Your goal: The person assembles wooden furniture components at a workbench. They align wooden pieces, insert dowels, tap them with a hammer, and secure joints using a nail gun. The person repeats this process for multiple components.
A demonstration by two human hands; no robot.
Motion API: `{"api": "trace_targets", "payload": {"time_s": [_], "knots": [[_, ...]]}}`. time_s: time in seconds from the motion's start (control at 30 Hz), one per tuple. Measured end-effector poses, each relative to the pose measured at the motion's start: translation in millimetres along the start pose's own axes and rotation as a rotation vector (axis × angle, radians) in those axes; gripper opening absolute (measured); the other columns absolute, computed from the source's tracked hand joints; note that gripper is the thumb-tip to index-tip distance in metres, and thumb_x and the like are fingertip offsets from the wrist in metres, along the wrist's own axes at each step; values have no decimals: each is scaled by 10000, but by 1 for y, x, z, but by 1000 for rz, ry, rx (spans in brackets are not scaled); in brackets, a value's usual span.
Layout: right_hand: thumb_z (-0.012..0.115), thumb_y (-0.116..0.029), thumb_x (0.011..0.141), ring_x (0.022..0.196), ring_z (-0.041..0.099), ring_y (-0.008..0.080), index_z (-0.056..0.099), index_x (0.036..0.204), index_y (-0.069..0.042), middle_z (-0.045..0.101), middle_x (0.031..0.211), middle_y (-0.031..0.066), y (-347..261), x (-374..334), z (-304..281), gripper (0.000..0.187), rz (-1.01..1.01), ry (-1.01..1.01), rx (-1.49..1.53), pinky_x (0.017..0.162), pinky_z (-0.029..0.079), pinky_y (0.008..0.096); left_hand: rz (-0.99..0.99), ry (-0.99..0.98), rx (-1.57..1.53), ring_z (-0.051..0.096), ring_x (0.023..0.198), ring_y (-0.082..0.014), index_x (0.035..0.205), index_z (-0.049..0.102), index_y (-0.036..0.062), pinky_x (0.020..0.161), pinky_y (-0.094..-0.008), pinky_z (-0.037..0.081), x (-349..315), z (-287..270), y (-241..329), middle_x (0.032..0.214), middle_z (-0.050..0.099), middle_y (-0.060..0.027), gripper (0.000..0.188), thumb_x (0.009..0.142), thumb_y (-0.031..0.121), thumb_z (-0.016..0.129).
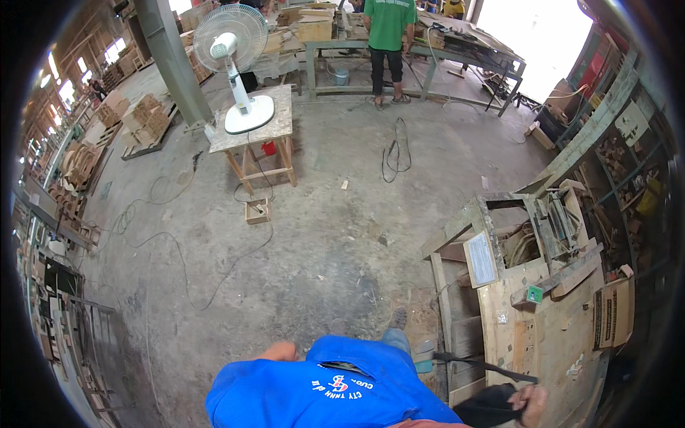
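Observation:
My left hand (282, 350) shows only in part, at the left side of my blue shirt (314, 392). It is bent in close to the body, and its fingers cannot be made out. Out to the right, my right hand (531, 405) has its fingers curled at the end of a black fabric item (489, 407). A long black strap (485, 364) runs from beside my leg to just above that hand. Whether strap and fabric are one piece is unclear. Beneath them lies a worn wooden workbench (503, 310).
On the bench are a small green box (534, 294) and a white sheet (481, 259); a cardboard box (614, 314) stands beside it. Ahead, a white fan (250, 114) tops a small table (282, 114). Cables (193, 285) cross the floor. A person in green (390, 32) stands at a far bench.

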State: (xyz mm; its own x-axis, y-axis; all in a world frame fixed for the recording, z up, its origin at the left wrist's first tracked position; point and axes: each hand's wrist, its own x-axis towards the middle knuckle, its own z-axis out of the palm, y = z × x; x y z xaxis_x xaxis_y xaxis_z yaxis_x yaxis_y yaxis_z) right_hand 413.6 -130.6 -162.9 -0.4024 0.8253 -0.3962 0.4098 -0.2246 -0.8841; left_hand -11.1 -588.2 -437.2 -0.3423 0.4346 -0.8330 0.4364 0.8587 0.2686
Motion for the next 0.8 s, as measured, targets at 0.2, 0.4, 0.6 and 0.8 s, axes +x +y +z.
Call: {"api": "trace_targets", "payload": {"time_s": [0.2,0.4,0.6,0.8], "knots": [[582,-401,1113,602,624,173,596,808,-51,596,651,61,117,19,92,465,44,-384,-159,683,579,355,-232,-75,-516,757,973,-425,1121,813,77,871,-544,593,-40,65,-41,1069,797,-208,386,956,388,654],[563,-406,1124,586,590,151,599,826,-73,595,660,41,102,-4,174,448,467,-521,-45,630,532,321,-357,156,-945,753,949,-401,1105,801,70,851,-524,591,-28,84,-43,1048,796,-201,353,957,358,658],[560,-405,1126,577,576,146,600,835,-75,590,659,36,99,8,226,442,360,-588,-122,611,516,317,-430,214,-1059,748,924,-376,1088,788,63,830,-503,589,-31,97,-69,1028,794,-195,321,959,329,663],[556,-404,1128,567,563,141,600,843,-77,584,657,31,104,14,249,436,296,-598,-128,592,500,313,-484,216,-1074,743,900,-352,1072,775,56,810,-482,586,-34,94,-81,1007,792,-189,289,960,300,667]]}}
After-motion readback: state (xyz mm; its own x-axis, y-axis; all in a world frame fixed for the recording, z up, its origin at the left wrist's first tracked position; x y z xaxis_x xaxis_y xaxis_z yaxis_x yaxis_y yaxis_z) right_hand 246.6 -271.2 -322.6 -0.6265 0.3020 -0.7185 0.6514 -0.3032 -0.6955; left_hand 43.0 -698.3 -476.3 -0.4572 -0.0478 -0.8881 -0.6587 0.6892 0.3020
